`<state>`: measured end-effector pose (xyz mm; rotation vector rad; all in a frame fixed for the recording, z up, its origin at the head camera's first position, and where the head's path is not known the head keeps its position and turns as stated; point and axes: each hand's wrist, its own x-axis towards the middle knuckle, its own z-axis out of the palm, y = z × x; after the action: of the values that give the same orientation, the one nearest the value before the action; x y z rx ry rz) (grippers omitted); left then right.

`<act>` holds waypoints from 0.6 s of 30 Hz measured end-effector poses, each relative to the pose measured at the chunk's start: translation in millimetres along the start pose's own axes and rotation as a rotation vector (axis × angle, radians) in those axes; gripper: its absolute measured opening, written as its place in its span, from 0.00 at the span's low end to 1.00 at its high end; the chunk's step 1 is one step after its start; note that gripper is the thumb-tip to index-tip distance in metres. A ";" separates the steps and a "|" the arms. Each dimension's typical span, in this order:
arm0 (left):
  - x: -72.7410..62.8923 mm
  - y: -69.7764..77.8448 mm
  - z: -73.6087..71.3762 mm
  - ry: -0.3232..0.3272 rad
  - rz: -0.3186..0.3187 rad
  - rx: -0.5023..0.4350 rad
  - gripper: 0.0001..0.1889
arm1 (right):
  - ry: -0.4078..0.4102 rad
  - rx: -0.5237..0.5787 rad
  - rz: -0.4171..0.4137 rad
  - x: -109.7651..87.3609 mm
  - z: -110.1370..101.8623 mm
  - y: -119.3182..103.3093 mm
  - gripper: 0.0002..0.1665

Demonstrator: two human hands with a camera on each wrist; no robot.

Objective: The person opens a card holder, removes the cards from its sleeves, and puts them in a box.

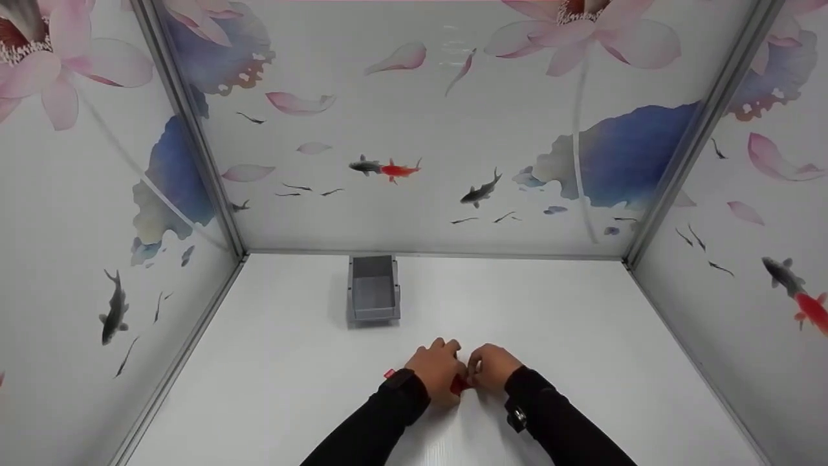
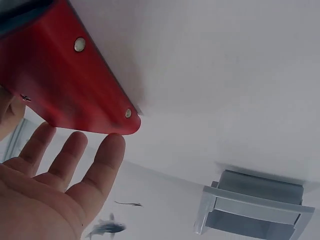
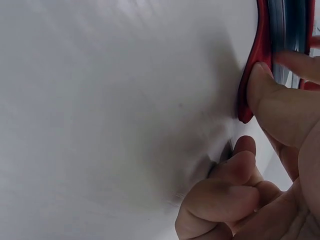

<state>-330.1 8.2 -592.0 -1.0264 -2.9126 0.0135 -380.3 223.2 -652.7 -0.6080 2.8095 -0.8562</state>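
Note:
Low over the white table, both hands meet at a red-sided object (image 1: 458,386). Its smooth red side (image 2: 65,70) carries silver rivets and a small dark mark; from the right wrist, blue-grey metallic layers show between two red sides. My left hand (image 1: 438,370) holds it, with fingertips along its lower edge in the left wrist view. My right hand (image 1: 493,366) grips its end, the thumb (image 3: 270,95) pressed against one red side and the other fingers curled below. The hands hide most of it in the head view, and I cannot tell its exact kind.
A grey open-topped bin (image 1: 374,317) stands near the back wall, left of the hands. Printed panels with fish and flowers enclose the white table (image 1: 291,388) at the back and on both sides, joined by grey metal corner posts (image 1: 194,129).

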 end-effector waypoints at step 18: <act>-31.3 -32.3 -5.2 0.254 0.053 0.239 0.10 | -0.017 0.038 0.047 -12.6 -11.5 -22.2 0.14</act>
<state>-325.7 -36.7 -587.4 -0.9848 -2.5801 0.2109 -364.2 217.5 -630.5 -0.5394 2.7733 -0.8897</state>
